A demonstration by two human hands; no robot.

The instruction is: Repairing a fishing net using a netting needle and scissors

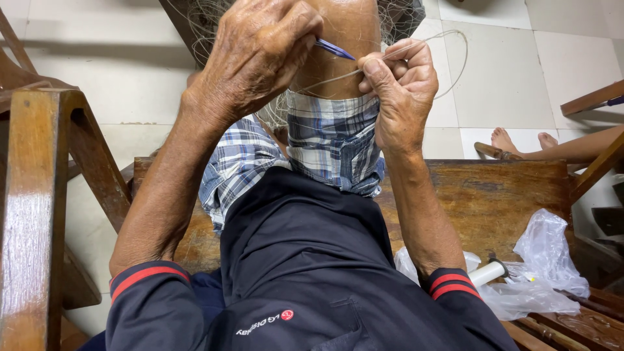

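Near right: clear plastic bags (pixel 543 273) and white spool (pixel 487 273) on wooden bench (pixel 494 195), well apart from hands. Plaid shorts (pixel 331 143) over raised knee. Farther: left hand (pixel 257 55) closed, fingers pinching blue netting needle (pixel 335 49), tip pointing right. Right hand (pixel 400 84) just beside it, thumb and fingers pinching pale line (pixel 448 58), which loops right. Fine net (pixel 201 26) draped over knee, behind hands. Far right: another person's bare feet (pixel 520 142) on tile.

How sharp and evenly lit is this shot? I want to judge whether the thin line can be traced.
Head view: soft, even light, no hard glare; left hand and right hand are sharp, the blue tool too; the thin line shows against the pale floor tiles; wide-lens bending stretches the wooden bench edges.
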